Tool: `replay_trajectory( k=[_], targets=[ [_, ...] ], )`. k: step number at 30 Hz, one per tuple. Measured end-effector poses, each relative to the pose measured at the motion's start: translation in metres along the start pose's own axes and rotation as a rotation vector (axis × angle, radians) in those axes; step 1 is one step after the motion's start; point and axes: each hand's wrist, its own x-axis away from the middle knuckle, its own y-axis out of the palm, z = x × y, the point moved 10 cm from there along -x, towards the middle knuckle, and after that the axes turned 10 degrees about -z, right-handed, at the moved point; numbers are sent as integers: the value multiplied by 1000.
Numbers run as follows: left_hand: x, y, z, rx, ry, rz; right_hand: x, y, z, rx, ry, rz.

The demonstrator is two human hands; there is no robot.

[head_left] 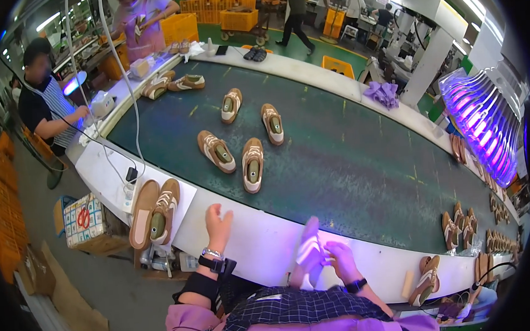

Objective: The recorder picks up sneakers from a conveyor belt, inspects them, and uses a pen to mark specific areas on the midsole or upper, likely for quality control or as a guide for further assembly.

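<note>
My right hand [342, 261] grips a sneaker [309, 252] by its side, held upright above the white ledge close to my apron. Violet light tints this shoe, and motion blurs it a little. Raised over the ledge, my left hand [218, 223] holds nothing, its thumb and fingers apart. To its left, a tan sneaker [166, 209] with white stripes stands beside a sole-like piece [143, 217] on a white sheet. Beyond my hands, several tan sneakers, among them the nearest one [253, 166], rest on the dark green conveyor belt [336, 156].
Bright violet lamps [481, 124] hang at the right. More sneakers [458, 226] stand on the belt's right end, and another shoe [425, 280] is on the ledge. A co-worker [49, 99] sits at the far left. A box with red scissors [84, 219] is at the left.
</note>
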Motion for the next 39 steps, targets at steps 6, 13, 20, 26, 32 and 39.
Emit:
replay_trajectory(
  k=[6, 13, 20, 26, 32, 39],
  targets=[
    [117, 129, 45, 347, -123, -1003, -41, 25, 58, 204, 371, -144],
    [113, 153, 24, 412, -306, -828, -32, 80, 58, 116, 267, -298],
    [93, 227, 73, 600, -111, -1095, -63, 37, 11, 105, -143, -181],
    [-32, 114, 131, 330, 132, -443, -196, 70, -150, -51, -331, -97],
    [-61, -126, 91, -526, 291, 304, -226, 23, -216, 284, -355, 245],
    [-11, -206, -62, -685, -368, 0, -113, -71, -80, 339, -95, 78]
  ],
)
